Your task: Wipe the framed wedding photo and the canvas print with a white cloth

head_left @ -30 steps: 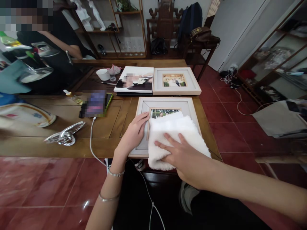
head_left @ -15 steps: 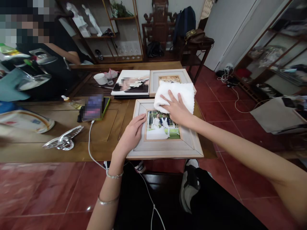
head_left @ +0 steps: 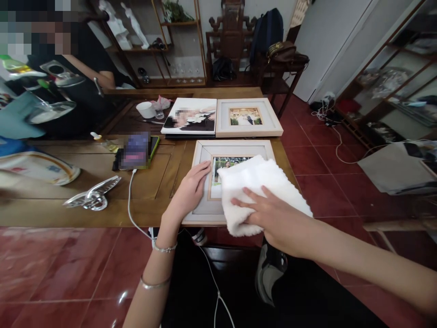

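Observation:
A pale wooden picture frame [head_left: 205, 211] lies flat at the table's front edge, with a photo [head_left: 216, 175] of a couple inside it. My left hand [head_left: 191, 187] rests flat along the frame's left side, fingers stretched out. Under my right hand [head_left: 264, 212] is a white fluffy towel [head_left: 252, 175], which it grips and presses down with bent, spread fingers. The towel covers the frame's lower right part and most of the photo, and hangs past the front and right edges.
Behind lie a second framed photo [head_left: 275, 117] and a white-bordered picture [head_left: 172, 130]. On the left are a phone [head_left: 139, 150] with a white cable [head_left: 129, 205], a silver hair clip [head_left: 94, 198], a small dropper bottle [head_left: 107, 144] and a white cup [head_left: 145, 110]. Another person [head_left: 92, 59] sits at the far left.
My right hand has drawn the towel from the frame's upper right corner down toward me, across its lower right part. The second framed photo is uncovered. My left hand stays in place.

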A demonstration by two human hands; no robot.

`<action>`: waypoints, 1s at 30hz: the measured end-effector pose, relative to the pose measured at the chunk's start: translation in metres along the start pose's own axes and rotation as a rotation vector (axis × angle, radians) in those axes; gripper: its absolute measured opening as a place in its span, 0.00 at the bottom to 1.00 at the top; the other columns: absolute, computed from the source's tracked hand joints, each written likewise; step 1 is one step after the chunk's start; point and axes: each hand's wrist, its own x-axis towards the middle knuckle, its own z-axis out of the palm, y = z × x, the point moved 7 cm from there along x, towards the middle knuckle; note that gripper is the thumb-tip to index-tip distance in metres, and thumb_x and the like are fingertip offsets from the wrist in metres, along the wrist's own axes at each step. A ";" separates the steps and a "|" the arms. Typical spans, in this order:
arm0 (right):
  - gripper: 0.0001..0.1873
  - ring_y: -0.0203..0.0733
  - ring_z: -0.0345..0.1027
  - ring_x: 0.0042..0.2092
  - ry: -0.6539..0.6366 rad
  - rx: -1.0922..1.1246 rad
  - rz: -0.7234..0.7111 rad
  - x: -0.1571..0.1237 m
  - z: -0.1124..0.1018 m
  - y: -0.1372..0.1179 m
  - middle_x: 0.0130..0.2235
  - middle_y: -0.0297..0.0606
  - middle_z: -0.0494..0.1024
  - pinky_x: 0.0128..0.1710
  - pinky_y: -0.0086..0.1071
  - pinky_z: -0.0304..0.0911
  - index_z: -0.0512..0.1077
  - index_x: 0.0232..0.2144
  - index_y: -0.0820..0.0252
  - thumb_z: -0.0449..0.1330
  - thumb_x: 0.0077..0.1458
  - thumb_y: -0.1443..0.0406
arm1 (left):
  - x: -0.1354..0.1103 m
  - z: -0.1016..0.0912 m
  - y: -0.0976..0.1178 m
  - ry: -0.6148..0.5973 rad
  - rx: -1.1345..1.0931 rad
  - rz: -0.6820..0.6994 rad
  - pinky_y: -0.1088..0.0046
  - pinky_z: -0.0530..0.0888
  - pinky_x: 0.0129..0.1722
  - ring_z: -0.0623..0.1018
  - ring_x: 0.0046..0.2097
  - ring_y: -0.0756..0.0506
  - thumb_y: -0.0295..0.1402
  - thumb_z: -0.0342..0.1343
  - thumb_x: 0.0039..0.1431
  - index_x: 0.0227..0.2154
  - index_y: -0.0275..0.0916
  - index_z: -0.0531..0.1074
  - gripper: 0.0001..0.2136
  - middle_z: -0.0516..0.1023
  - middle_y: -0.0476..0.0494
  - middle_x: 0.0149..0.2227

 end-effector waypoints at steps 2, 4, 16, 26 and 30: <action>0.33 0.58 0.40 0.71 0.020 -0.018 0.038 -0.009 -0.002 0.011 0.68 0.36 0.57 0.64 0.67 0.45 0.76 0.50 0.59 0.49 0.43 0.80 | 0.000 0.000 -0.001 -0.007 -0.003 0.004 0.51 0.66 0.64 0.69 0.63 0.41 0.30 0.43 0.69 0.54 0.35 0.72 0.17 0.71 0.35 0.61; 0.32 0.57 0.41 0.71 0.017 -0.033 0.095 -0.019 -0.005 0.023 0.68 0.33 0.59 0.65 0.67 0.43 0.78 0.45 0.57 0.49 0.41 0.80 | 0.000 0.000 -0.001 -0.014 -0.002 0.007 0.52 0.65 0.64 0.69 0.64 0.41 0.30 0.43 0.69 0.54 0.35 0.72 0.17 0.71 0.35 0.61; 0.40 0.60 0.38 0.71 0.310 -0.247 0.325 0.012 -0.051 0.138 0.71 0.38 0.48 0.63 0.62 0.53 0.66 0.61 0.60 0.48 0.46 0.81 | 0.000 -0.001 0.001 -0.011 0.024 0.015 0.54 0.65 0.65 0.69 0.63 0.41 0.30 0.43 0.69 0.54 0.34 0.72 0.17 0.71 0.34 0.60; 0.25 0.66 0.40 0.70 0.125 -0.316 0.336 0.007 -0.036 0.083 0.68 0.51 0.58 0.66 0.59 0.45 0.76 0.50 0.71 0.54 0.50 0.78 | 0.001 -0.001 0.000 -0.027 0.048 -0.009 0.56 0.65 0.65 0.70 0.63 0.40 0.31 0.44 0.69 0.53 0.32 0.73 0.17 0.71 0.33 0.60; 0.20 0.68 0.43 0.69 -0.009 -0.198 0.258 -0.020 -0.019 0.040 0.66 0.51 0.62 0.65 0.61 0.47 0.80 0.41 0.67 0.58 0.45 0.77 | 0.002 -0.001 0.000 -0.009 0.047 0.000 0.56 0.66 0.64 0.71 0.62 0.41 0.31 0.44 0.69 0.52 0.33 0.73 0.17 0.72 0.34 0.59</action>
